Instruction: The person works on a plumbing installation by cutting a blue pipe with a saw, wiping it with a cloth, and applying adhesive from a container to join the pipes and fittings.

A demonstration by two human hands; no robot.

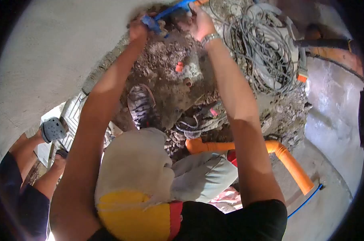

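Observation:
At the top of the view, my left hand (138, 29) is closed on a blue pipe fitting (151, 24). A blue pipe (172, 10) slants from beside that fitting up to the right. My right hand (202, 25), with a metal-banded watch on the wrist, grips the pipe near its upper right part; some of its fingers are blurred. Both hands are over a dug-out patch of soil and rubble (162, 52). A small orange-red piece (179, 66) lies in the dirt below them.
Coiled grey cable (266, 52) lies to the right. An orange drain pipe (286, 157) bends near my right arm, and a thin blue pipe (304, 202) lies beyond it. My shoe (142, 105) rests in the dirt. At left are another person's legs and grey clog (53, 130).

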